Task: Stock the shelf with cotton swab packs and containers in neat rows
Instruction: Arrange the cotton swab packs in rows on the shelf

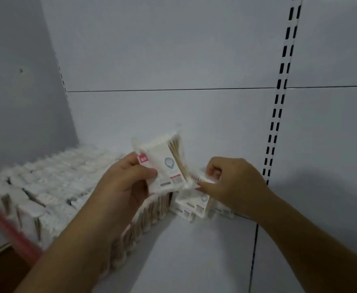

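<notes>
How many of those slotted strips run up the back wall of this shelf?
2: one slotted strip stands on the right, and the other runs up the left corner, dimmer. More may lie outside the view.

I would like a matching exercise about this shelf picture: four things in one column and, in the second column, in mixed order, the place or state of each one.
1. raised pack
2. low pack
3. rows of packs
4. slotted upright

a. runs up the back wall, at the right
b. pinched at its top by the right hand
c. held up by the left hand
d. stand on the shelf, at the left

Pairs: 1-c, 2-b, 3-d, 4-a
</notes>
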Available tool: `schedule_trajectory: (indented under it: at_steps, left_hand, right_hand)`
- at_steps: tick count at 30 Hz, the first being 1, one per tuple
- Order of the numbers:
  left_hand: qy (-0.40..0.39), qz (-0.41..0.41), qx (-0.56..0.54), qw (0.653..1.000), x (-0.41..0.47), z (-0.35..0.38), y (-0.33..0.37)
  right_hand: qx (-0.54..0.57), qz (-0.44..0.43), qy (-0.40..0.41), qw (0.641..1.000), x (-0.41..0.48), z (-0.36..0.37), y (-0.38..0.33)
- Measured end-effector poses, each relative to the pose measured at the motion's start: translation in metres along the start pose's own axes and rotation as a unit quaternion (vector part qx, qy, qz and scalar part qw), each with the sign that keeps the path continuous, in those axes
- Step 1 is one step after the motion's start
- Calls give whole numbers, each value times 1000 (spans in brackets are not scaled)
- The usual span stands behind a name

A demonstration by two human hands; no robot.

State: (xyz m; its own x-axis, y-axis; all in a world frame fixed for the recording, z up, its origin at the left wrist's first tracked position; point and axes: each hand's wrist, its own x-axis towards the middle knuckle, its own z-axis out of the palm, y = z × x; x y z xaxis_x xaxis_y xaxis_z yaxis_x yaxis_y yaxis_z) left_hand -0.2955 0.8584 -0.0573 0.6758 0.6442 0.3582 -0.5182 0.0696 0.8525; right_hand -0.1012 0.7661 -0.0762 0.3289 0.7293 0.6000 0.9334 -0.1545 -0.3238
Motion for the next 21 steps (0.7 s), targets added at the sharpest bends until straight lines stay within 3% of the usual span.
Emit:
schedule_trajectory:
  at_steps: [7, 9, 11, 13, 15, 17, 19, 21]
  left_hand:
    - [120, -12, 165, 979, -12, -16, -27]
    - [125, -29, 204, 971, -18, -15, -45]
    - [113, -45, 238, 964, -23, -14, -57]
    - [96, -43, 266, 958, -24, -11, -61]
    - [92, -30, 274, 957, -24, -4, -68]
    - [115, 22, 299, 947, -32, 4, -74]
    - [147, 153, 399, 892, -43, 2, -78]
    - [126, 245, 459, 845, -51, -5, -81]
  right_hand:
    - [-125, -51, -43, 990, -3, 74, -7]
    - [-62, -46, -23, 997, 7, 59, -2]
    - [100, -38, 24, 994, 17, 27, 0]
    - [222, -42, -56, 973, 19, -2, -7]
    - [180, -51, -184, 965, 11, -7, -22]
    - [108, -69, -204, 971, 6, 3, -29]
    - [66, -52, -154, 984, 5, 8, -28]
    - [32, -38, -99, 994, 5, 14, -21]
